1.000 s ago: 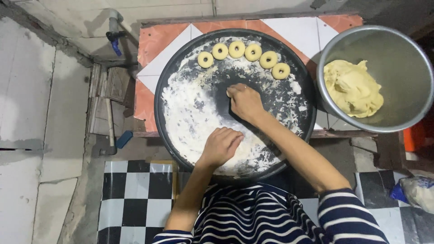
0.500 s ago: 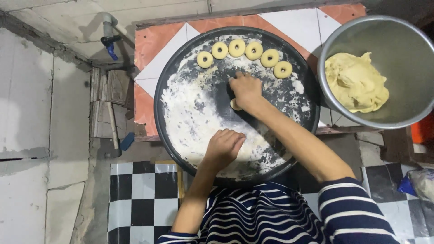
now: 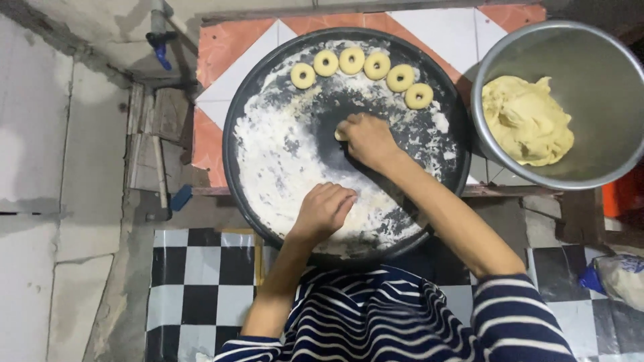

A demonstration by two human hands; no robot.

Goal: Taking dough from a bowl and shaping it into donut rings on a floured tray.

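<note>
Nearest the camera was the person's striped navy-and-white top, and below it a black-and-white checkered floor. From there both bare forearms reached up toward twelve o'clock onto a large round black tray dusted heavily with white flour.

The left hand rested at about six o'clock on the tray, knuckles up, its fingers curled loosely under into a soft fist on the floured surface. Whether anything lay under the curled fingers could not be told.

The right hand sat near the tray's centre, on a darker patch where the flour was thin. It was cupped palm down over a small piece of pale dough, only an edge of which showed at nine o'clock of the hand, beneath the fingertips; the fingers were bent around it and pressing it against the tray.

Farther on, along the tray's rim from about eleven to one o'clock, five dough rings lay in a shallow arc, each with a hole in its middle, set just beside one another.

The tray stood on a counter tiled in orange and white. At two o'clock of the tray, just beside its rim, stood a round metal bowl holding a large lump of yellow dough. At ten o'clock, beyond the counter's edge, a blue-handled tap stuck out from a pipe against the rough grey wall.
</note>
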